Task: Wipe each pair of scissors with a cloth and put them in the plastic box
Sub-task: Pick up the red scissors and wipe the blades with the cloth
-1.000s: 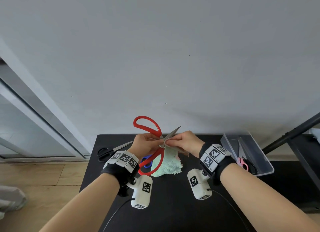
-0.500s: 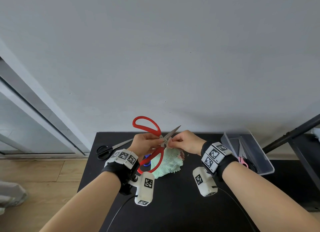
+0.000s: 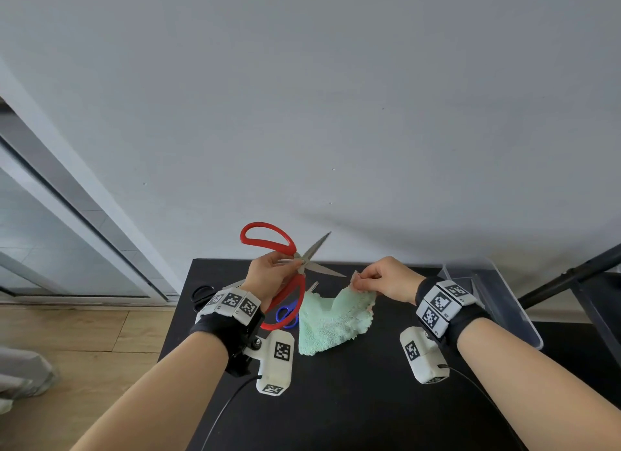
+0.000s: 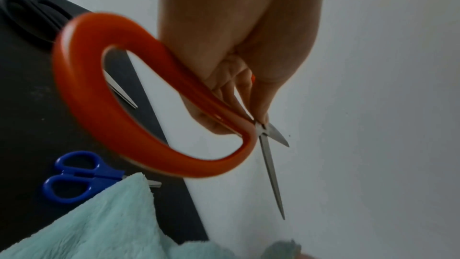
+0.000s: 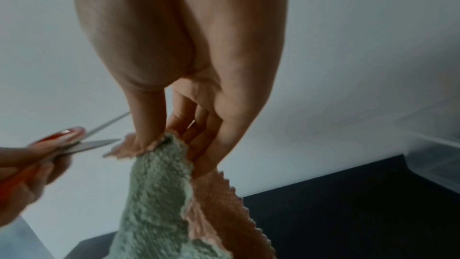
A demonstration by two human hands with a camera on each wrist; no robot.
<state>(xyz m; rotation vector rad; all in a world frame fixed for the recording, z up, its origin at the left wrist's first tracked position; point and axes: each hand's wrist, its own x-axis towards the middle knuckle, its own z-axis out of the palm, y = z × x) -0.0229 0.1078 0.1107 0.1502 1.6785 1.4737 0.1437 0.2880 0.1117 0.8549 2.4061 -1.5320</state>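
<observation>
My left hand grips the big red-handled scissors near the pivot, held up above the black table with the blades spread apart. In the left wrist view the red loop fills the middle and the thin blades point away. My right hand pinches a top corner of the mint-green cloth, which hangs down to the table; the right wrist view shows the thumb pressed on the cloth. The cloth is just right of the blade tips and apart from them.
Small blue-handled scissors lie under the red handle beside the cloth, also in the left wrist view. Black-handled scissors lie at the table's far left. A clear plastic box stands at the far right, against the grey wall.
My right hand has pulled the cloth off the blades and moved to the right. The red scissors' blades now stand bare and spread; my left hand keeps its grip.
</observation>
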